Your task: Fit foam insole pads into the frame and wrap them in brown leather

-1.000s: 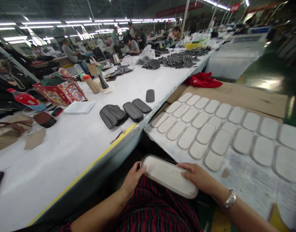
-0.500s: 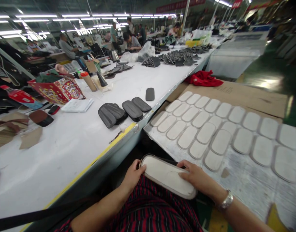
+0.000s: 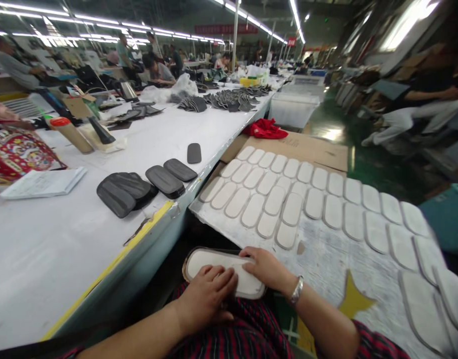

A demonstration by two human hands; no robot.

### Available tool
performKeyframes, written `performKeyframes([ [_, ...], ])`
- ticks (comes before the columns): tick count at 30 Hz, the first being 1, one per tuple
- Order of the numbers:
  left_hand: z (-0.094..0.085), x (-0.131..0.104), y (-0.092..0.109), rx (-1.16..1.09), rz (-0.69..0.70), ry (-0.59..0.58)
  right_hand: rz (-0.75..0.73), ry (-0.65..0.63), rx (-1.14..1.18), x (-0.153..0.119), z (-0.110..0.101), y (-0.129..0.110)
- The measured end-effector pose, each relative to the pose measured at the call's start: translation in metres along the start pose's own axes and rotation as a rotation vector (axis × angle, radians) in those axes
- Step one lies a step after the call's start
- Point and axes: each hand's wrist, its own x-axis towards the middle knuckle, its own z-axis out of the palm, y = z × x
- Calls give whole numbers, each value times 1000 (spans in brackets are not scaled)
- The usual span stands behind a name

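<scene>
A long oval panel [image 3: 202, 260], white on top with a grey rim, lies over my lap at the front of the view. My right hand [image 3: 264, 269] grips its far right edge, thumb on the white face and fingers round the rim. Across the panel's near side lies my left hand [image 3: 210, 294], its fingers stretched over the white surface and not wrapped round it. The panel's underside is hidden. To the right, several similar white oval panels [image 3: 334, 212] lie in rows on a board [image 3: 322, 259], a few overlapping.
On the white table [image 3: 64, 244] at left are dark oval pads [image 3: 116, 194], folded paper [image 3: 44, 182] and an orange-capped bottle [image 3: 70, 133]. Red cloth [image 3: 268, 128] rests on cardboard [image 3: 319, 149] beyond the board. A yellow piece [image 3: 354, 296] lies on the board. People sit farther back.
My left hand has left the panel's left end and now lies across its near side. My right hand still grips the far right part. The view has turned right.
</scene>
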Motion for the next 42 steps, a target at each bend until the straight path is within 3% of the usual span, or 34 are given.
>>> performKeyframes([
  [5, 14, -10, 6, 68, -8, -6, -73, 111, -49, -12, 9, -4],
  [13, 17, -4, 13, 74, -113, -13, -52, 111, 9, -5, 12, -3],
  [17, 6, 5, 18, 70, -150, -18, 28, 82, 33, -5, 8, -5],
  [22, 1, 14, 22, 98, -142, -105, 205, 45, 222, -22, -17, 3],
  [25, 4, 17, 24, 138, -163, -137, 353, 127, 447, -39, -29, 13],
  [29, 6, 19, 28, 158, -186, -163, 402, 288, 578, -55, -27, 29],
  [36, 0, 20, 31, 168, -151, -130, 440, 123, 548, -59, -4, 44],
  [42, 0, 26, 34, 142, -174, -115, 483, 21, 770, -56, 7, 51],
])
